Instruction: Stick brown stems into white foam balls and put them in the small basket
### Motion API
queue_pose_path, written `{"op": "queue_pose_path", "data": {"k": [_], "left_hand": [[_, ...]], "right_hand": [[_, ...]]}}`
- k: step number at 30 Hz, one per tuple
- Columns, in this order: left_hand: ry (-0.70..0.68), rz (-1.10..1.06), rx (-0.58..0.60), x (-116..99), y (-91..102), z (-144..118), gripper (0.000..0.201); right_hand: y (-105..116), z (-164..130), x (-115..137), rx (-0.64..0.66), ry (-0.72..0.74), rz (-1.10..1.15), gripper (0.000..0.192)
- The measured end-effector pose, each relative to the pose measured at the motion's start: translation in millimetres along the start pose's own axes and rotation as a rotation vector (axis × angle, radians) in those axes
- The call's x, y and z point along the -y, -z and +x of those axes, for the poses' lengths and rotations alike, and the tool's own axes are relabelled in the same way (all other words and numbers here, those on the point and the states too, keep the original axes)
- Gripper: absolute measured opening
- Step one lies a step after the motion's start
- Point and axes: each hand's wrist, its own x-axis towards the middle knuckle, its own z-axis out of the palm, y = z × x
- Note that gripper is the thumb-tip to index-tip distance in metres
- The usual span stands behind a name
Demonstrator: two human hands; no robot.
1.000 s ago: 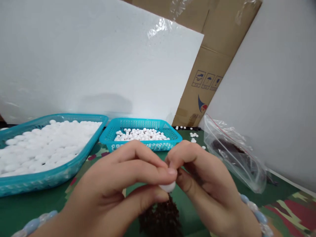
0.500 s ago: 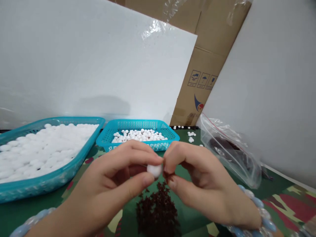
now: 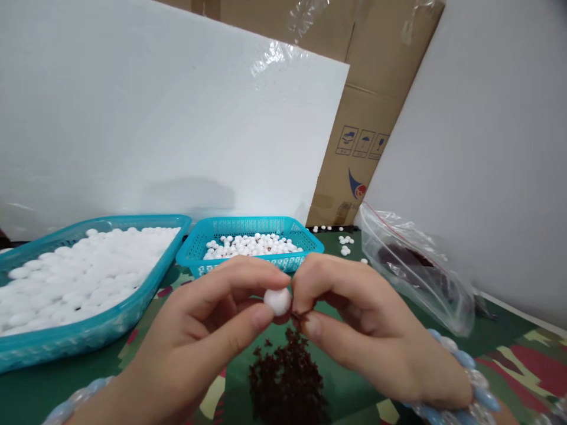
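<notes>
Between the thumb and fingers of my left hand (image 3: 208,330) is a small white ball (image 3: 277,301). My right hand (image 3: 354,324) meets it at the ball's right side, pinching a tiny dark brown piece (image 3: 300,315) whose shape I cannot make out. Below both hands, a loose pile of small dark brown pieces (image 3: 287,378) lies on the green camouflage cloth (image 3: 349,366).
To the left stands a large blue basket (image 3: 133,316) full of white balls. Behind my hands is a smaller blue basket (image 3: 252,224) with more balls. A clear zip bag (image 3: 416,271) with dark contents rests at right, near several loose white balls (image 3: 345,245). White board and cardboard (image 3: 354,106) rise behind.
The view has shifted slightly. My left fingers have moved a little on the ball, so more of it shows. Both hands stay together over the pile.
</notes>
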Motion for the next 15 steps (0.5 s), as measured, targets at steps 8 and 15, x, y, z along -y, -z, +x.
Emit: {"op": "queue_pose_path", "data": {"k": [8,15], "left_hand": [[-0.024,0.038,-0.014,-0.7,-1.5,-1.5,0.023],[-0.022,-0.013,-0.012,0.0,-1.8,-1.7,0.028]], "right_hand": [[0.0,-1.2,-1.0,0.001,-0.029,0.07,0.015],[-1.4,-0.1,-3.0,-0.001,-0.016,0.146,0.016]]}}
